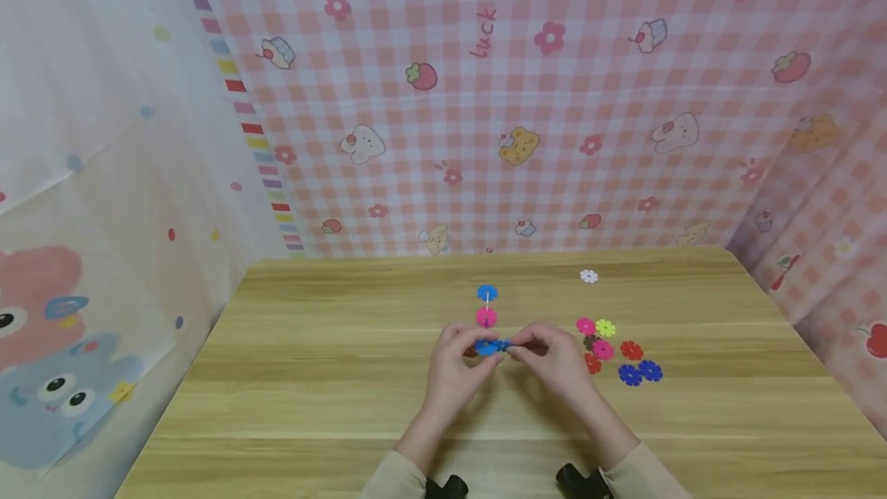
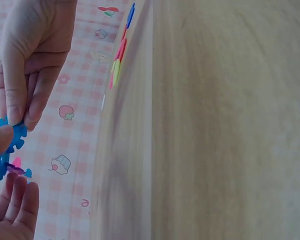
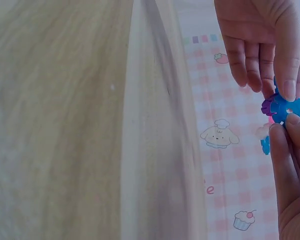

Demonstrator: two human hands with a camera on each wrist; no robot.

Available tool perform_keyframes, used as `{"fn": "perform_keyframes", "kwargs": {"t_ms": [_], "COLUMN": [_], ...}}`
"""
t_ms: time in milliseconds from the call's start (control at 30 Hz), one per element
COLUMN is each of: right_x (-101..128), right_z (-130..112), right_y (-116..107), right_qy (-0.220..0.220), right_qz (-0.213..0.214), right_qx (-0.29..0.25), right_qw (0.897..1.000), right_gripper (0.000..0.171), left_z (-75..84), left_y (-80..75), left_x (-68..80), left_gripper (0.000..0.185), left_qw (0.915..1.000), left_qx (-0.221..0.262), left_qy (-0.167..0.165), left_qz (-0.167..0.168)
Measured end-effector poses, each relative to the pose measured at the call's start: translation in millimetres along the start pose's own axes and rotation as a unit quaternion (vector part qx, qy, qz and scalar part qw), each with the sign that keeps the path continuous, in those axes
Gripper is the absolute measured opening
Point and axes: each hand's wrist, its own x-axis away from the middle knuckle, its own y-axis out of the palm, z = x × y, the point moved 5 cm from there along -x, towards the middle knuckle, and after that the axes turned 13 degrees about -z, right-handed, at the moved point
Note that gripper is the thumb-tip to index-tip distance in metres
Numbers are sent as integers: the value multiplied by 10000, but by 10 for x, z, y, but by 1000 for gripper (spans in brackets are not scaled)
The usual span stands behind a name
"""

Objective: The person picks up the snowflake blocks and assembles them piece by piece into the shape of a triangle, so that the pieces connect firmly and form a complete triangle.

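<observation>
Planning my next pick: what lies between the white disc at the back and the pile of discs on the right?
Nothing: bare table between the white disc and the pile, seen in the head view.

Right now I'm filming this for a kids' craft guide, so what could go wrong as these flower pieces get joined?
Both hands, left and right, pinch the small blue plastic snowflake disc only by their fingertips, so it could slip and drop onto the wooden table. The upright blue-and-pink disc stack stands just beyond the fingers; a push forward might topple it. The loose coloured discs lie beside the right hand, which could scatter them.
</observation>
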Motion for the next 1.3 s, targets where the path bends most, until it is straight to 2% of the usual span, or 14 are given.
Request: {"fn": "perform_keyframes", "kwargs": {"t_ms": [167,333,500,633,833,1100,1300], "right_x": [1,5,27,77,198,386,517], "right_z": [-32,-40,20,154,394,712,858], "right_y": [1,11,-68,-263,-689,-1184,-1425], "right_qy": [-162,-298,-176,16,380,939,1072], "right_qz": [-22,-279,-345,-107,119,-191,-623], "right_qx": [-19,-201,-154,64,508,930,1337], "right_qw": [9999,9990,9991,9999,9979,9910,9832], "right_gripper": [13,10,8,9,11,25,25], "left_z": [-11,-29,-44,-66,-80,-63,-53], "left_y": [18,14,-15,-37,-77,-95,-104], "left_x": [1,-12,-21,-17,-6,-10,-21], "left_gripper": [20,15,13,13,14,13,15], "left_qw": [9997,9986,9970,9967,9967,9970,9978], "left_qx": [221,427,584,554,381,369,306], "left_qy": [-124,-265,-312,-346,-480,-493,-449], "left_qz": [50,185,400,481,533,462,368]}}
